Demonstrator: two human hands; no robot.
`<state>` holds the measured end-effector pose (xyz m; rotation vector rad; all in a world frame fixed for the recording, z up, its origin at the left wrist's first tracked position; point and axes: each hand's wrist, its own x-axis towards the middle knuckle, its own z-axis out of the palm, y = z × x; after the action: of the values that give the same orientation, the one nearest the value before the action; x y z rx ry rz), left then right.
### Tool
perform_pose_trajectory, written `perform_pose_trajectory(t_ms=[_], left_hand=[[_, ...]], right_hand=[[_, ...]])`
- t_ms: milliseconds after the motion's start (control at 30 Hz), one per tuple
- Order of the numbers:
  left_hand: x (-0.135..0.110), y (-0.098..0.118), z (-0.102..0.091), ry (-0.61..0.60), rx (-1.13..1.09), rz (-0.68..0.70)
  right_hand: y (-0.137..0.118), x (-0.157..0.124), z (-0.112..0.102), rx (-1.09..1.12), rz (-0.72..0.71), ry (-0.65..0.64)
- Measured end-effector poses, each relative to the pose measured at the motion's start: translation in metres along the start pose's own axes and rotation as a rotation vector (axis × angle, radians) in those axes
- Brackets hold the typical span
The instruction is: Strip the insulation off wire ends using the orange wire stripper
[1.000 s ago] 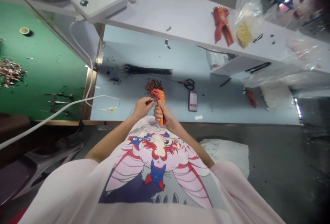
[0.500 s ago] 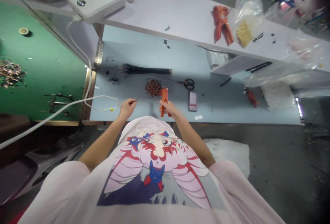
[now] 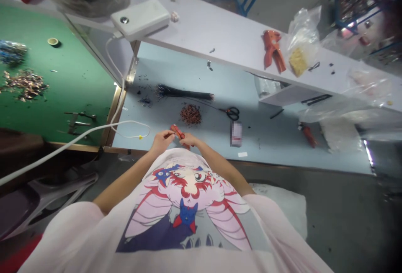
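Observation:
My right hand (image 3: 191, 140) is closed round the handles of orange wire strippers (image 3: 177, 130), held low over the near edge of the table. The jaws point up and left, close to my left hand (image 3: 162, 140). That hand is pinched shut at the jaws on a thin dark wire, now mostly hidden by the fingers. Just beyond the tool lies a heap of small copper-brown pieces (image 3: 190, 114). Behind the heap is a bundle of black wires (image 3: 188, 93), with one strand lying apart from it.
Black-handled scissors (image 3: 233, 114) and a phone (image 3: 236, 134) lie to the right. A white cable (image 3: 94, 127) crosses the left side from a power bank (image 3: 143, 18) on the raised shelf. Another orange hand tool (image 3: 274, 51) rests on that shelf near plastic bags (image 3: 304, 26).
My right hand has brought the wire strippers leftward and tilted them toward my left hand. Both hands are now close together, and the jaws have left the heap's edge. The view has shifted slightly.

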<state>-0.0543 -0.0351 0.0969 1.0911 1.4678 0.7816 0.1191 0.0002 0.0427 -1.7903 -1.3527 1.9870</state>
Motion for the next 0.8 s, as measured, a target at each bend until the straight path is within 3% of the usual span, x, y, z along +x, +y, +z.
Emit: perform_pose_trajectory(t_ms=[167, 300, 400, 567, 700, 800], left_hand=[[-0.006, -0.004, 0.002, 0.000, 0.064, 0.062], [-0.001, -0.004, -0.003, 0.053, 0.106, 0.097], [0.005, 0.003, -0.004, 0.065, 0.116, 0.133], [0.007, 0.024, 0.004, -0.007, 0.155, 0.278], [-0.003, 0.039, 0.015, -0.138, 0.243, 0.424], [-0.012, 0.046, 0.020, -0.123, 0.368, 0.594]], right_hand=[[-0.022, 0.014, -0.048, -0.121, 0.047, 0.146], [-0.022, 0.000, -0.072, -0.091, 0.055, 0.236], [-0.009, -0.029, -0.060, 0.016, 0.033, 0.271], [0.008, -0.083, -0.015, 0.305, -0.100, 0.299], [-0.002, -0.111, 0.001, 0.485, -0.249, 0.355], [-0.016, -0.124, 0.000, 0.564, -0.324, 0.389]])
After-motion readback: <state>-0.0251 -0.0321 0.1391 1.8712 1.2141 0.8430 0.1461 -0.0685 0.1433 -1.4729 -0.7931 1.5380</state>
